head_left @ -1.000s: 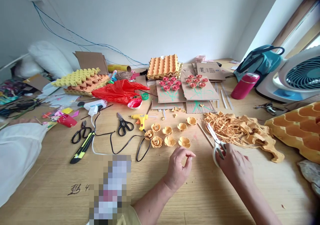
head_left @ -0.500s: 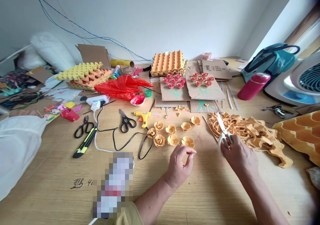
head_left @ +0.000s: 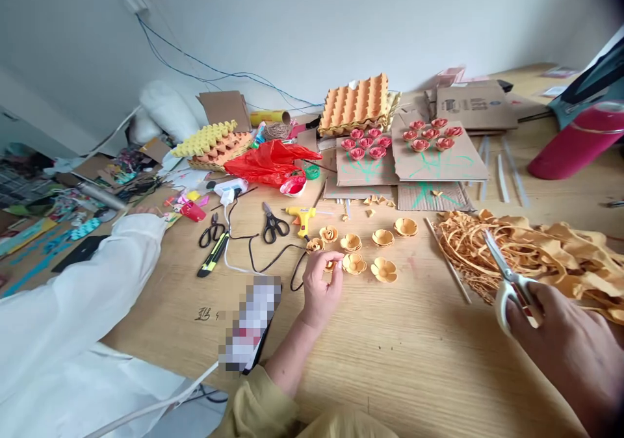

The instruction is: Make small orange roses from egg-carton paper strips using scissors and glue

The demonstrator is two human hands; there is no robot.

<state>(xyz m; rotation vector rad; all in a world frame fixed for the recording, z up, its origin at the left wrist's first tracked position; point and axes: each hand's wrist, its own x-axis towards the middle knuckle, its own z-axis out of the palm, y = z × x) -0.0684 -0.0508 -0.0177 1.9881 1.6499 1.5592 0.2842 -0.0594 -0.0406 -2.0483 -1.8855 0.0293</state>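
My left hand [head_left: 319,292] is closed, thumb and index fingertips close together with nothing visible between them. It hovers at the left of several orange cup-shaped paper flowers [head_left: 383,270], partly hiding one with curled petals. My right hand [head_left: 560,324] grips white-handled scissors [head_left: 509,295] at the right, fingers in the loops. The blades look closed and point up and left over a heap of orange egg-tray scraps [head_left: 531,243]. A thin stick [head_left: 448,261] lies along the heap's left side.
A yellow glue gun [head_left: 301,218], black scissors [head_left: 275,225] and a utility knife [head_left: 213,256] lie left of the flowers. Cardboard with red flowers [head_left: 370,168] and stacked egg trays [head_left: 353,103] are behind. A pink bottle [head_left: 578,142] lies right. Another person's white sleeve [head_left: 97,275] reaches in from the left.
The view has swung, bringing more of the left side into sight. My left hand has moved left across the flowers. My right hand has carried the scissors to the right, beside the scraps.
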